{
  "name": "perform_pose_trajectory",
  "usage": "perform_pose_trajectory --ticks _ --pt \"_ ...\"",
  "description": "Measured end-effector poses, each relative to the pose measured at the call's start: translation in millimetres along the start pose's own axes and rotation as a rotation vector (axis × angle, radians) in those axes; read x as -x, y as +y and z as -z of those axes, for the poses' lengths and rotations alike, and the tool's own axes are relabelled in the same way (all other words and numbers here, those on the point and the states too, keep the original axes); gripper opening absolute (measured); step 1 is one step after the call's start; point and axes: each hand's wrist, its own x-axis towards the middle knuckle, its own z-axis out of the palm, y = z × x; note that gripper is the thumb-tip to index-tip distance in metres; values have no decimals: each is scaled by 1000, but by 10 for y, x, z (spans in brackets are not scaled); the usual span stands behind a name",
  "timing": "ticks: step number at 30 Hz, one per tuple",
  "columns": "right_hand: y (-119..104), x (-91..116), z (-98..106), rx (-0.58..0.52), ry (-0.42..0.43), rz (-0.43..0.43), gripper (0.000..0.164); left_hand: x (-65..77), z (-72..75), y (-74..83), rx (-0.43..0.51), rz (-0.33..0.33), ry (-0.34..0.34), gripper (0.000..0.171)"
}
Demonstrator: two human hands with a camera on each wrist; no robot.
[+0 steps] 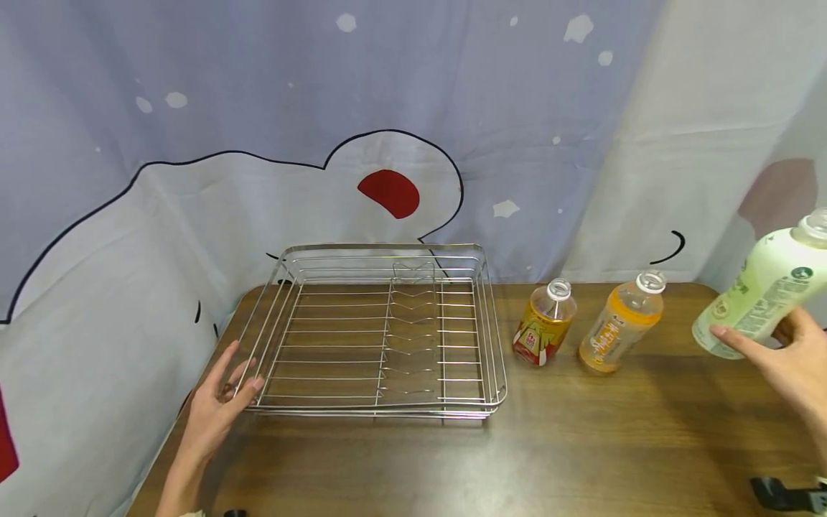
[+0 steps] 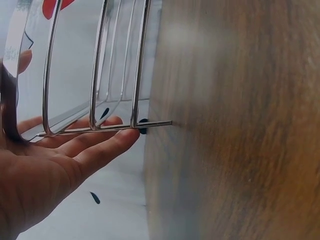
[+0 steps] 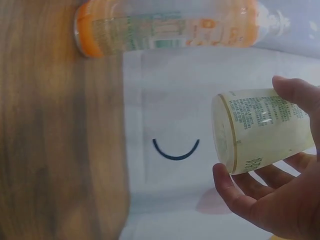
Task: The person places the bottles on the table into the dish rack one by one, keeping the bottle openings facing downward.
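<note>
A silver wire dish rack [image 1: 284,345] stands on the table, its front left corner in my left hand [image 1: 216,402]. The thumb lies over the top rim, and in the left wrist view the fingers [image 2: 107,150] run along the outside wires. My right hand [image 1: 791,352] grips the lower part of a pale green bottle [image 1: 759,294] at the far right. It leans to the right, its capless neck up. In the right wrist view, the bottle's base [image 3: 225,135] is clear of the table, with thumb and fingers on opposite sides of it.
Right of the rack stand a bottle with a yellow and red label [image 1: 545,327] and an orange-labelled bottle [image 1: 620,327], both uncapped. A patterned curtain [image 1: 310,201] hangs behind the wooden table [image 1: 413,467]. A black object [image 1: 782,495] shows at the lower right.
</note>
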Motion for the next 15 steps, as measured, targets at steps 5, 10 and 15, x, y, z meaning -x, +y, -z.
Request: perform_pose_trajectory --ticks 5,10,15 --pt "-145 19 18 55 8 12 55 -3 18 12 -65 7 1 80" --pt "-300 29 40 74 4 15 55 -6 33 26 -112 19 -4 80" --pt "-415 35 55 82 8 17 55 -5 35 34 -84 27 -4 81"
